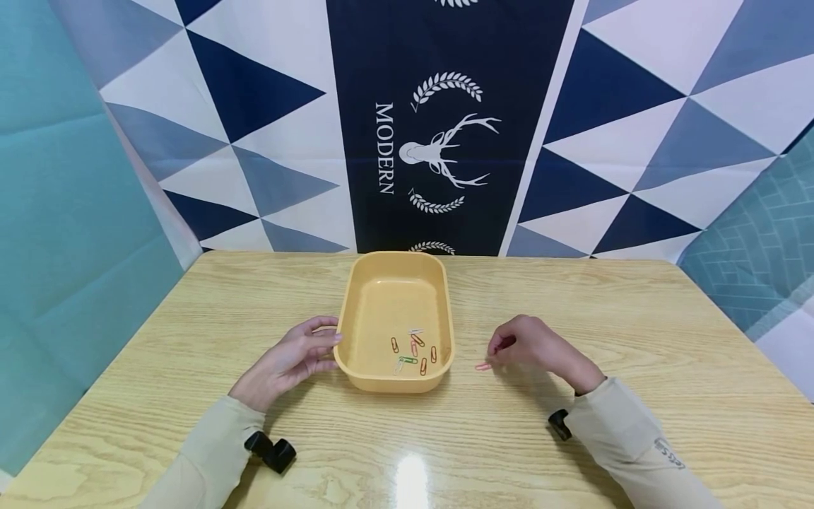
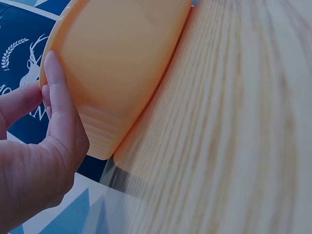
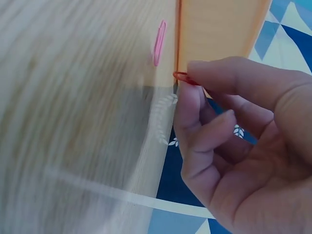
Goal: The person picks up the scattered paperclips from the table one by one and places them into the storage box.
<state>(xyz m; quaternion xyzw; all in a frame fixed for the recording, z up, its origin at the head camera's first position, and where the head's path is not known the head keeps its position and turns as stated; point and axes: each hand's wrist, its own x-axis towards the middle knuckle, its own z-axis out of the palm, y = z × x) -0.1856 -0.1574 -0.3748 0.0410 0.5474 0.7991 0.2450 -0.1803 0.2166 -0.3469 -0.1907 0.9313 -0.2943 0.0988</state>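
A yellow plastic tray (image 1: 394, 384) sits on the table with several coloured paper clips, among them a green paper clip (image 1: 408, 360), on its floor near the front. My left hand (image 1: 295, 362) holds the tray's left rim; in the left wrist view its fingers (image 2: 57, 83) lie at the edge and along the outer wall. To the right of the tray, my right hand (image 1: 531, 346) pinches a red paper clip (image 3: 184, 77) between thumb and fingertip, low over the table. A pink paper clip (image 3: 159, 43) lies on the wood beside it.
The wooden table (image 1: 496, 452) reaches back to a patterned cloth (image 1: 267, 106) in blue, white and grey. A teal cloth (image 1: 70, 247) hangs at the left. Each wrist wears a small black camera, one of them by the left sleeve (image 1: 210, 438).
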